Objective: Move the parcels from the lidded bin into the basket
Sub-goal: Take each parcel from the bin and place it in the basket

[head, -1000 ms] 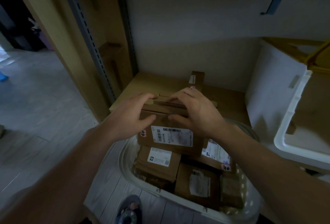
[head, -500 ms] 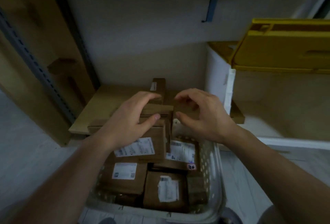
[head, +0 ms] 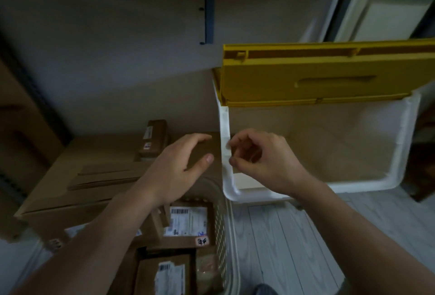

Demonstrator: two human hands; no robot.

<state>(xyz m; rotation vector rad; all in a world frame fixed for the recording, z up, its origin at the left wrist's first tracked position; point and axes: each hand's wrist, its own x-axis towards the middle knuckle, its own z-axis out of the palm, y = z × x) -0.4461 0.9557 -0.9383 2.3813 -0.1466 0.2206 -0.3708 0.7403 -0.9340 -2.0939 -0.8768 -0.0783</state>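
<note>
The white lidded bin (head: 228, 178) stands at the right with its yellow lid (head: 324, 76) raised. Its inside shows a plain tan surface and I make out no parcel there. Below it, the white perforated basket (head: 224, 236) holds several brown parcels with white labels, one (head: 188, 223) at the top and another (head: 168, 274) nearer me. My left hand (head: 179, 165) hovers with relaxed fingers over brown cardboard beside the bin, holding nothing. My right hand (head: 263, 158) is loosely curled over the bin's left rim and holds nothing.
A large flat cardboard box (head: 70, 177) lies to the left of the basket, with a small labelled parcel (head: 153, 139) standing on it by the wall. Pale wood-look floor (head: 282, 247) runs right of the basket. A dark metal rack upright lines the left edge.
Both hands let go of the parcel they held over the basket and moved up and right toward the bin. The view swung right, bringing the open bin into view.
</note>
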